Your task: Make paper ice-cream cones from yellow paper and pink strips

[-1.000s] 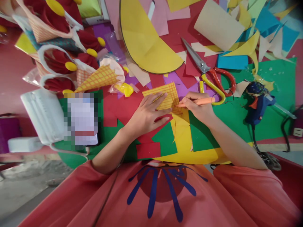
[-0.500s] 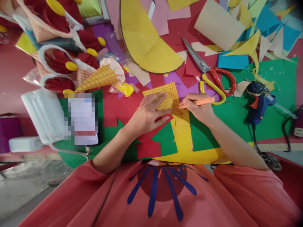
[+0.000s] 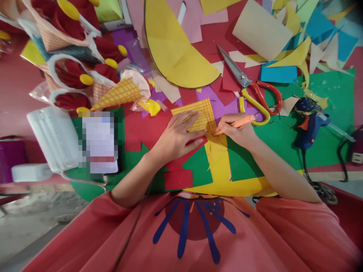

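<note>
A small yellow paper (image 3: 200,116) lined with an orange grid is pinned to a crowded worktable by the left hand (image 3: 183,138), its fingers spread over the sheet. An orange marker (image 3: 243,121) is pinched between thumb and fingers of the right hand (image 3: 235,129), the tip held at the paper's lower right corner — whether it is touching cannot be told. The gridded paper is placed in front of the person's chest, partly covered by the left hand, with a yellow strip (image 3: 219,156) seen just below it.

Near the right hand, scissors (image 3: 242,78) with red and yellow handles are laid with the blades pointed up and to the left. Farther right, a blue glue gun (image 3: 307,130) is rested on green paper (image 3: 266,151). Above the hands, a large yellow sheet (image 3: 181,51), its curved edge outlined in dark ink, is spread over other papers. To the left, a yellow cone (image 3: 120,93) with an orange grid is set beside a phone (image 3: 100,141) — its screen blurred by pixels — and a white case (image 3: 53,139).
</note>
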### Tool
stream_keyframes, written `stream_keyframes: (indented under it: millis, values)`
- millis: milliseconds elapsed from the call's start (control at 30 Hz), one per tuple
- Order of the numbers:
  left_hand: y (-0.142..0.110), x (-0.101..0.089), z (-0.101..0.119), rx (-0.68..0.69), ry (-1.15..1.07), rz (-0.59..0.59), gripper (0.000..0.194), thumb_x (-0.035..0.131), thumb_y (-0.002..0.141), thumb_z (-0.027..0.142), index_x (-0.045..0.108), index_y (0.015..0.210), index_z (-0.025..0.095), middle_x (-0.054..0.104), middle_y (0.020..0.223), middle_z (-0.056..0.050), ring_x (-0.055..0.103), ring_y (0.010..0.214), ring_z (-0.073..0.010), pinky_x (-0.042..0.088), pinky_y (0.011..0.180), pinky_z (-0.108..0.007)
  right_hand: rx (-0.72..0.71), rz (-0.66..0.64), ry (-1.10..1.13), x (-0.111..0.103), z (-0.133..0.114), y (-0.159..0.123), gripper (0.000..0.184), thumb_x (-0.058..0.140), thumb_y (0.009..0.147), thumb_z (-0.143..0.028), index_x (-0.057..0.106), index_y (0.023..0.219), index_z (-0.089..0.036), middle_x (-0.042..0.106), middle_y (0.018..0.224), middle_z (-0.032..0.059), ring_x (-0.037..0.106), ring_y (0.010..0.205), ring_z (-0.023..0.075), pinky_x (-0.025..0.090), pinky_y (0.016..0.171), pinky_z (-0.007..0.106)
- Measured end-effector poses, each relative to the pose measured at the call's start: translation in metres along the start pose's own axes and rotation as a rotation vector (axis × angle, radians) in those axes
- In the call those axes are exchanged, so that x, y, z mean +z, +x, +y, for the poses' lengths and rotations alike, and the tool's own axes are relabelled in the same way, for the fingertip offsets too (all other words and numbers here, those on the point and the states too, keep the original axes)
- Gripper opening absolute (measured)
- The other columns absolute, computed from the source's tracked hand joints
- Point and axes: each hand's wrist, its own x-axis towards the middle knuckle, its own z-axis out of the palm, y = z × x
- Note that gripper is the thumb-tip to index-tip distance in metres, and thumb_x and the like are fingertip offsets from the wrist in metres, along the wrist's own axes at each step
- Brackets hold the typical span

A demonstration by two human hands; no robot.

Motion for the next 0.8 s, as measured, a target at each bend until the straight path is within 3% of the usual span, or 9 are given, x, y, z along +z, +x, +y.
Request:
stream_keyframes:
  millis: [167,267,400,500,633,800]
  values:
    - [0.0,0.0,0.0,0.005,0.006,-0.004,0.028,0.053,0.093,0.036,0.072,0.108,0.022,0.053,0.139,-0.016,0.047,0.131,-0.0333,0.041,0.103,-0.054,0.037,-0.026,0.044,-0.002,0.001,0.0,0.022,0.053,0.07,-0.02,0.054,0.049,-0.019,0.059,0.048,-0.0012,0.052,0.046,0.0096,0.035,0.043,0.022]
    - [0.0,-0.001,-0.001,-0.002,0.005,-0.012,0.028,0.053,0.093,0.036,0.072,0.109,0.023,0.052,0.14,-0.015,0.047,0.131,-0.0333,0.04,0.103,-0.055,0.033,0.047,0.084,-0.004,0.003,0.0,0.024,0.055,0.076,-0.025,0.058,0.052,-0.019,0.061,0.052,-0.0008,0.054,0.049,0.0094,0.039,0.046,0.022]
    - [-0.001,-0.002,-0.002,0.045,0.034,-0.016,0.029,0.052,0.094,0.036,0.07,0.113,0.024,0.052,0.14,-0.016,0.049,0.129,-0.0338,0.043,0.1,-0.056,0.018,0.162,0.143,-0.004,0.008,0.0,0.046,0.05,0.085,-0.056,0.066,0.063,-0.019,0.062,0.057,0.001,0.049,0.045,0.0081,0.038,0.043,0.023]
    - [0.0,-0.003,-0.001,0.137,0.043,-0.019,0.029,0.05,0.095,0.029,0.066,0.117,0.02,0.058,0.133,-0.015,0.055,0.123,-0.0295,0.049,0.097,-0.049,0.018,0.191,0.165,-0.003,0.011,0.0,0.063,0.038,0.084,-0.072,0.068,0.069,-0.019,0.061,0.057,0.0016,0.047,0.043,0.0076,0.037,0.041,0.023]
    - [0.001,-0.004,0.0,0.202,0.037,-0.046,0.03,0.046,0.096,0.019,0.061,0.122,0.013,0.066,0.124,-0.012,0.061,0.117,-0.0227,0.051,0.099,-0.041,-0.005,0.184,0.142,-0.003,0.011,0.0,0.046,0.055,0.083,-0.062,0.069,0.074,-0.019,0.063,0.062,0.0005,0.054,0.051,0.0079,0.04,0.044,0.021]
    - [0.003,-0.004,0.0,0.179,0.016,-0.071,0.03,0.047,0.096,0.02,0.06,0.122,0.012,0.064,0.126,-0.012,0.056,0.123,-0.0238,0.05,0.104,-0.043,-0.016,0.164,0.042,-0.003,0.007,0.0,0.017,0.064,0.084,-0.036,0.07,0.086,-0.02,0.07,0.078,0.0007,0.061,0.062,0.0091,0.047,0.054,0.022]
